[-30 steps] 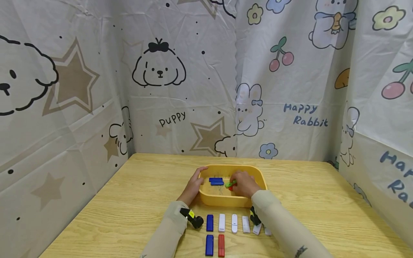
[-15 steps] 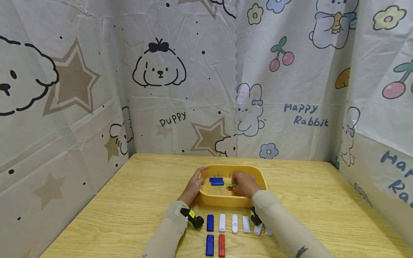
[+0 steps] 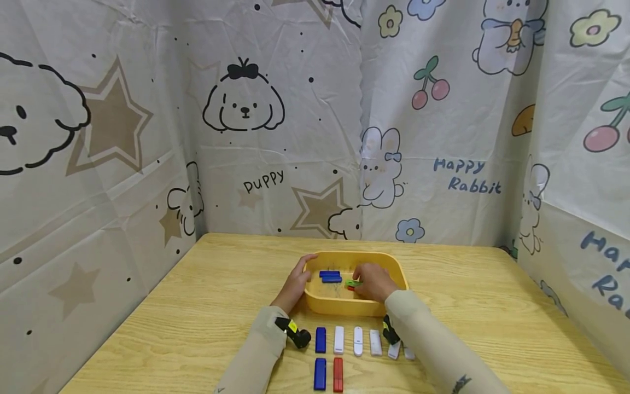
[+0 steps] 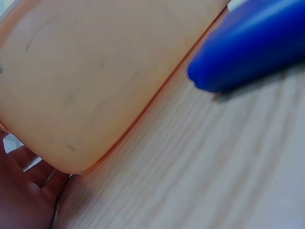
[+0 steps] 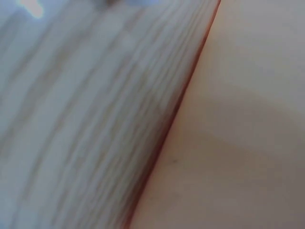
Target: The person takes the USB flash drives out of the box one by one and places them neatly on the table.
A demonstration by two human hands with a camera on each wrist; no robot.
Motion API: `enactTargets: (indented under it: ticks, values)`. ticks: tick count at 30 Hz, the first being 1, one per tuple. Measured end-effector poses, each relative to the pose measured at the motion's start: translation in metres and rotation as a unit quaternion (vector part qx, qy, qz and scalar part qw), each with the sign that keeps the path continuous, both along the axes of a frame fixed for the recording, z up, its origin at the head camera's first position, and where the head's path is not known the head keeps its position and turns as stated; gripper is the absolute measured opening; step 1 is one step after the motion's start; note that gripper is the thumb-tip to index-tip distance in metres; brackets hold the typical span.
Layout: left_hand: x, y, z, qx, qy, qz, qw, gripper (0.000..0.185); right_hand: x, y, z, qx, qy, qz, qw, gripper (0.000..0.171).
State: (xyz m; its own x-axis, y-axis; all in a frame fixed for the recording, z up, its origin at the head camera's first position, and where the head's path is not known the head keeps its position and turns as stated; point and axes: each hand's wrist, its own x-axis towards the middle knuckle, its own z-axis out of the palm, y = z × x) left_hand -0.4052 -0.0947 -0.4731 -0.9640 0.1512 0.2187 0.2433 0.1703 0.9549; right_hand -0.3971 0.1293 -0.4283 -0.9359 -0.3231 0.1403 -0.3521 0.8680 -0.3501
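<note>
Left hand [image 3: 297, 283] is gripping the yellow tray's [image 3: 339, 307] left rim mid-bench, right hand [image 3: 372, 281] is pinching the green clip [image 3: 351, 283] inside it. That small clip is probably slipping if the pinch loosens.

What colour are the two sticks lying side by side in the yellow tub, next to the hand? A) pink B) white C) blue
C, the two sticks in the yellow tub are blue, lying just left of the right hand.
</note>
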Motion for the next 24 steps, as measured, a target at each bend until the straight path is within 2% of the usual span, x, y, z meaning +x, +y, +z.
enactTargets:
  ticks: [5,7,14,19,21,24]
  values:
    - [-0.001,-0.001,0.0,0.001,0.004,-0.006,1.0,0.055,0.0,-0.001,0.002,-0.02,-0.022,-0.008,1.0,0.016]
    - [0.007,-0.001,0.008,-0.001,0.008,-0.014,0.9999,0.055,0.0,-0.001,0.003,-0.034,-0.029,-0.009,0.999,0.016]
    - [0.01,0.001,0.008,0.003,0.006,-0.012,0.9999,0.056,0.002,0.004,0.009,-0.069,-0.028,-0.006,0.997,0.014]
    - [0.028,0.001,0.028,0.003,0.002,-0.024,0.9997,0.055,0.01,0.007,0.023,-0.092,-0.02,-0.011,0.995,0.017]
    - [0.026,0.0,0.027,0.002,-0.001,-0.023,0.9997,0.055,0.016,0.009,0.029,-0.103,-0.005,-0.005,0.995,0.019]
    - [0.016,0.0,0.018,0.003,-0.009,-0.019,0.9998,0.055,0.028,0.014,0.039,-0.124,0.018,0.009,0.992,0.025]
